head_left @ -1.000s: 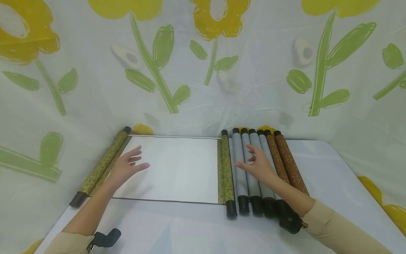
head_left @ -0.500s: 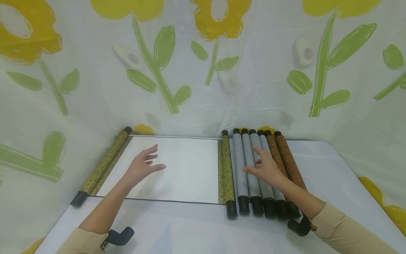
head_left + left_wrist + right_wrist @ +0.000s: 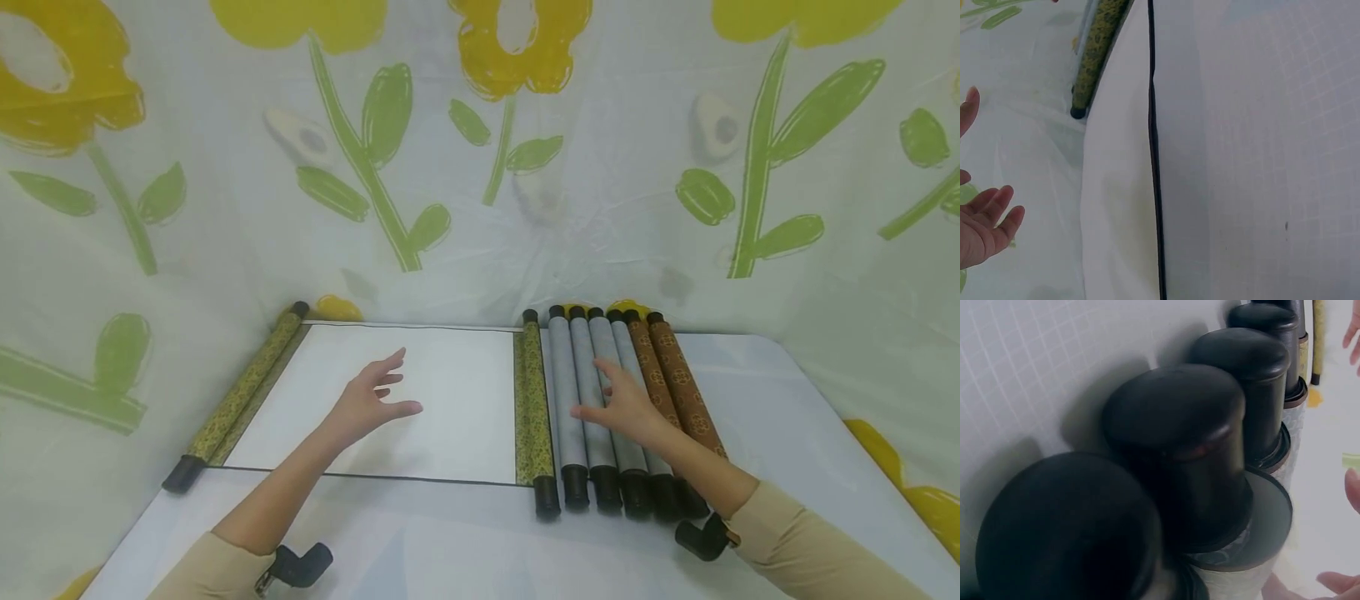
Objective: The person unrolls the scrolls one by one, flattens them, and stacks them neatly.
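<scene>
My left hand [image 3: 369, 402] hovers over the white sheet of a partly unrolled scroll [image 3: 457, 392], its thumb and fingers spread and holding nothing. The scroll's left end is a green-gold patterned roll [image 3: 243, 387]; its right end is another such roll [image 3: 537, 400]. Above several grey rolled scrolls [image 3: 567, 383], my right hand [image 3: 626, 406] is held with thumb and fingers apart, nothing between them. In the left wrist view, left-hand fingers [image 3: 999, 206] show at the left edge. The right wrist view shows black end knobs [image 3: 1179, 425] close up, with right-hand fingertips at its right edge.
Two brown patterned scrolls [image 3: 686, 375] lie at the right of the row. The white table [image 3: 450, 542] reaches out in front and to the right. A flower-printed cloth [image 3: 600, 208] hangs behind. Small black devices [image 3: 300, 567] are strapped at both wrists.
My left hand has moved right across the white sheet. My right hand has shifted slightly right and lower over the grey scrolls. The scrolls lie as before.
</scene>
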Tool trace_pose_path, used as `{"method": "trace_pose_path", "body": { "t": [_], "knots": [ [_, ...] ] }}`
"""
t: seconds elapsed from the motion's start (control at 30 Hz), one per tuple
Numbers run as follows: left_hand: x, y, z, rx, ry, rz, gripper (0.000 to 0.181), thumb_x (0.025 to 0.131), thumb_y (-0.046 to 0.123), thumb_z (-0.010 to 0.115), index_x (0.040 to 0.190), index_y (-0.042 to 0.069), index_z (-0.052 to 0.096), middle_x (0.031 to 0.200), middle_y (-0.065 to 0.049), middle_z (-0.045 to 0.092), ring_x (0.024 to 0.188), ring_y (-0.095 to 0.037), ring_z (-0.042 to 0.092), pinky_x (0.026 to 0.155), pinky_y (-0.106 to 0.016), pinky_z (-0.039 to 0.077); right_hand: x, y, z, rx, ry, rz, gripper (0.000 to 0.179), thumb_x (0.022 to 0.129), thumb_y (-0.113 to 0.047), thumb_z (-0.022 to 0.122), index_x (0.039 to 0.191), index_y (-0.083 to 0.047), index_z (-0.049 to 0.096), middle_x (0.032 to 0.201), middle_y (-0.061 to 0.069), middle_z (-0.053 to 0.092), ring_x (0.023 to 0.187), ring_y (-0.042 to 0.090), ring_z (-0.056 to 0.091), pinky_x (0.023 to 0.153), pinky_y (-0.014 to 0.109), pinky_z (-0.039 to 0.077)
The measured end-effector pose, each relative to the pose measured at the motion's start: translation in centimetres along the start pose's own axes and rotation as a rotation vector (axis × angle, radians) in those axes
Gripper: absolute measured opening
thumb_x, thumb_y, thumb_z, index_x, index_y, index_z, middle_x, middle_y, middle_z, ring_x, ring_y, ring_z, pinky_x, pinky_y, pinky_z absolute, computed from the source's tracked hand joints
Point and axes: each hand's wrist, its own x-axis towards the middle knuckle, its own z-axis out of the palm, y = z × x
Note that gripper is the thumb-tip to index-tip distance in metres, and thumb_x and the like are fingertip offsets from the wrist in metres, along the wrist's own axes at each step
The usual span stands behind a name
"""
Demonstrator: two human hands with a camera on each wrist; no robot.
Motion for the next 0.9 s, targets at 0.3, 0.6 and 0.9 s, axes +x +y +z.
{"method": "trace_pose_path", "body": {
  "t": [0.3,0.6,0.9],
  "knots": [
    [0.3,0.3,1.9,0.016,-0.011,0.075,0.092,0.071,0.033,0.082,0.148,0.021,0.032,0.139,-0.011,0.044,0.127,-0.029,0.048,0.102,-0.046,0.041,0.5,-0.3,0.4,-0.113,-0.002,0.018,0.090,0.081,-0.034,0.074,0.145,0.006,0.024,0.146,0.033,0.026,0.127,0.050,0.036,0.095,0.059,0.040],
    [0.5,0.5,3.4,-0.015,-0.057,0.088,0.091,0.071,0.034,0.082,0.147,0.021,0.035,0.141,-0.013,0.043,0.124,-0.028,0.050,0.100,-0.045,0.042,0.9,-0.9,1.0,-0.127,-0.061,0.092,0.091,0.081,-0.032,0.075,0.145,0.005,0.022,0.143,0.037,0.027,0.127,0.052,0.033,0.096,0.060,0.039],
    [1.1,1.4,5.2,-0.028,-0.092,0.108,0.089,0.072,0.032,0.082,0.147,0.022,0.036,0.142,-0.009,0.043,0.124,-0.026,0.051,0.100,-0.044,0.043,2.4,-0.4,1.1,-0.039,-0.096,0.125,0.090,0.083,-0.026,0.073,0.146,0.006,0.018,0.146,0.036,0.021,0.132,0.051,0.025,0.101,0.061,0.033]
  ]
}}
